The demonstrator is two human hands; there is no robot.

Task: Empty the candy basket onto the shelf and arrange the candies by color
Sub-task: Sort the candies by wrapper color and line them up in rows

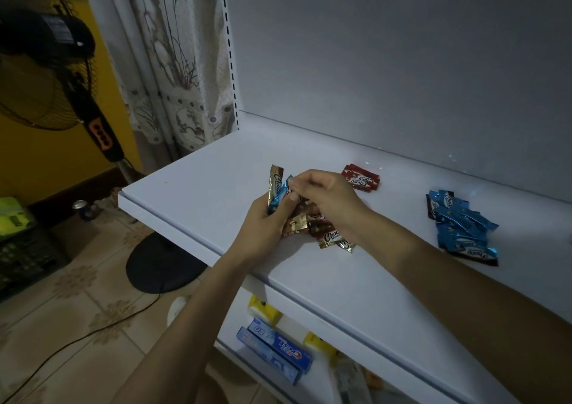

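gripping a gold candy [275, 178] and a blue candy [279, 199] upright, the left hand [263, 229] curls its fingers round both above the front-left part of the white shelf [210, 171]. the right hand [328, 199] pinches the top of the blue candy between thumb and fingertips. under both hands lies a heap of gold and brown candies [328, 236], largely hidden, so its count is unclear. red candies [361, 177] lie near the back wall; a blue pile [461, 227] sits well apart to the right, its pieces overlapping. dim light blurs most wrapper print. toothpaste boxes [278, 348] below are partly cut off by the shelf edge.
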